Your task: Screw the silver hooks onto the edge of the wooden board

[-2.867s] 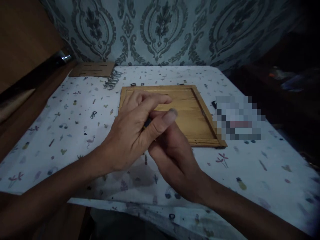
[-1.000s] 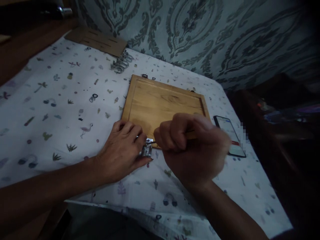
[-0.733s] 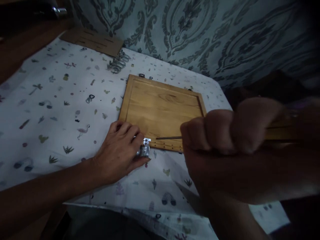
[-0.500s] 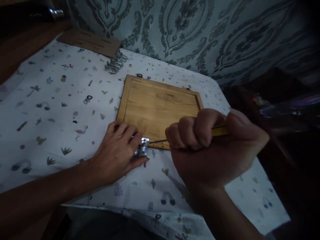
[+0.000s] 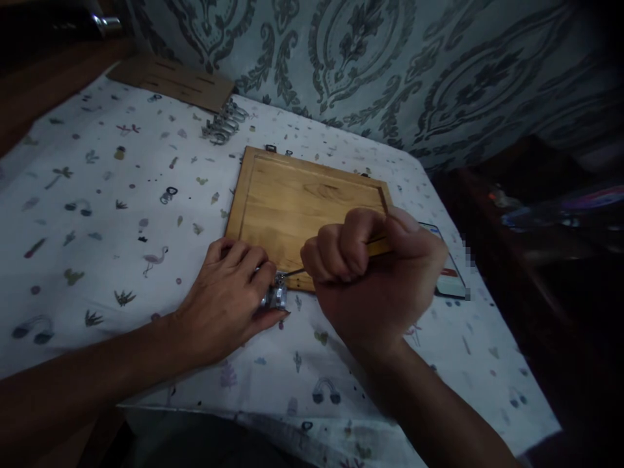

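A wooden board [image 5: 302, 208] with a raised rim lies flat on the patterned tablecloth. At its near left corner sits a small metal hinge [image 5: 277, 296]. My left hand [image 5: 227, 302] rests on the cloth with its fingers closed round that hinge, pressing it to the board's edge. My right hand [image 5: 373, 279] is a fist round a screwdriver [image 5: 292, 272] with a yellow handle. The thin shaft points left and its tip touches the hinge.
A phone [image 5: 446, 276] lies right of the board, partly behind my right hand. Several more metal hinges [image 5: 221, 127] are heaped at the back left beside a brown cardboard sheet [image 5: 170, 78]. The patterned wall stands behind; dark furniture is at the right.
My right hand first pulled back toward the camera with the screwdriver, then came back down and left until the tip met the hinge. My left hand stayed on the hinge.
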Motion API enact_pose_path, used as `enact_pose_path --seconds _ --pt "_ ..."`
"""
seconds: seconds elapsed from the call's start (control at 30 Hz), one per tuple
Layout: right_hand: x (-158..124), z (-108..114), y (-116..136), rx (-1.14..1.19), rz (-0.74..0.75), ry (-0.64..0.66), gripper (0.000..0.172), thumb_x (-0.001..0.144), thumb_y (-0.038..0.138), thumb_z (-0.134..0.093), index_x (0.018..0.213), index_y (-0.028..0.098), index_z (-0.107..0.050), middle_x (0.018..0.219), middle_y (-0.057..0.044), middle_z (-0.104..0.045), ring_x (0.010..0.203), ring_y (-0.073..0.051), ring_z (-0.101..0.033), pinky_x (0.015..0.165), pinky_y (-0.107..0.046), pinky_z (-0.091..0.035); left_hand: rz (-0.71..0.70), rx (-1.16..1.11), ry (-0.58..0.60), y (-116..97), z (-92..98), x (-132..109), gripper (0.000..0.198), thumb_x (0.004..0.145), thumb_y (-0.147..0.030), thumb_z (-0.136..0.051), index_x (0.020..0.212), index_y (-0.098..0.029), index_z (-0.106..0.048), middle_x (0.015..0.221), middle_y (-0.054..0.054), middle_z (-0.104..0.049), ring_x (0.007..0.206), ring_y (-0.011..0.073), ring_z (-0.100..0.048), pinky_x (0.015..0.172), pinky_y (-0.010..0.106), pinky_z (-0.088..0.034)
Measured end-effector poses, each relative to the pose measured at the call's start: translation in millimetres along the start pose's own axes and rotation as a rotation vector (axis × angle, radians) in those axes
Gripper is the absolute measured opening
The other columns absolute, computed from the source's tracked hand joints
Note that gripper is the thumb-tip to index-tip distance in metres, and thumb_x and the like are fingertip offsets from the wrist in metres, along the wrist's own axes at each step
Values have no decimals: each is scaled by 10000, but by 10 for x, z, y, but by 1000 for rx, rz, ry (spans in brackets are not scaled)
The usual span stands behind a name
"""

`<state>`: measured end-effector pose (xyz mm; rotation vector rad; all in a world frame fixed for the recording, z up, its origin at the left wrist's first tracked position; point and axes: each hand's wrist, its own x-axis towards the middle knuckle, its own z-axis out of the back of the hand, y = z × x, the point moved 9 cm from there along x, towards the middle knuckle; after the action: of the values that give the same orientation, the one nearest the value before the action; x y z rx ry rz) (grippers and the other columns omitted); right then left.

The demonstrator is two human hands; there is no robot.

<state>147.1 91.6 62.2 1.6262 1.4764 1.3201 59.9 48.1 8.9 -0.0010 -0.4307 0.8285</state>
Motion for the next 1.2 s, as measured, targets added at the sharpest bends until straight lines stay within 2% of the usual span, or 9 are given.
enact_pose_path --seconds 0.3,0.63,0.73,0.83,0.93,1.0,1.07,1.13,1.2 --pt "14 -102 -22 -32 -41 146 542 871 458 -543 453 214 -298 401 67 -227 343 -63 -216 364 -227 -230 10 -10 13 8 -8 -11 363 841 -445 -656 983 -111 -644 964 105 -630 934 290 -541 887 488 -401" --pt "49 -270 -126 -36 -132 432 507 883 426 -489 448 210 -345 403 60 -245 388 -74 -265 393 -231 -239 -9 1 -15 -6 -2 -4 347 857 -427 -641 979 -102 -642 914 102 -607 921 287 -538 872 482 -410" --pt "60 -244 -78 -80 -92 496 480 901 427 -469 477 203 -447 442 37 -359 433 -93 -367 428 -248 -339 -1 -4 -2 1 -5 -9 339 848 -413 -655 991 -107 -637 937 106 -616 923 286 -541 875 483 -407" --pt "68 -196 -10 -199 -37 509 448 917 394 -450 552 186 -606 637 -23 -553 639 -143 -547 639 -335 -511 -19 -8 -18 -9 6 -20 361 856 -415 -643 1033 -101 -631 997 128 -636 945 296 -538 888 493 -401" --pt "46 -220 -16 -183 -85 572 437 905 304 -330 603 154 -608 750 10 -618 751 -146 -614 709 -392 -521 -29 -21 -23 -12 2 -24 351 867 -429 -624 1012 -109 -631 1040 140 -641 962 301 -533 894 495 -396" --pt "11 -263 -87 -128 -192 630 530 831 240 -52 565 118 -493 631 93 -534 646 -92 -587 567 -334 -444 -22 -20 -17 -5 -8 -23 337 870 -436 -618 982 -118 -637 1020 132 -640 954 300 -533 888 491 -395" --pt "3 -272 -164 -82 -299 619 571 771 211 24 617 108 -516 514 128 -400 490 -16 -466 481 -248 -346 -21 -6 -17 -4 -8 -23 345 866 -435 -620 990 -114 -644 999 127 -637 944 298 -534 880 486 -395" --pt "32 -260 -197 -35 -344 551 481 852 239 -189 821 155 -661 455 138 -320 394 12 -305 438 -171 -286 -22 9 -14 -8 -8 -25 375 856 -436 -635 1032 -105 -644 999 124 -637 936 293 -535 879 480 -395" --pt "60 -270 -202 4 -350 499 326 846 210 -400 990 186 -692 436 136 -287 371 -13 -199 396 -157 -256 -18 19 -3 -9 -11 -28 389 840 -440 -658 1036 -105 -645 989 118 -636 937 291 -536 885 476 -393"
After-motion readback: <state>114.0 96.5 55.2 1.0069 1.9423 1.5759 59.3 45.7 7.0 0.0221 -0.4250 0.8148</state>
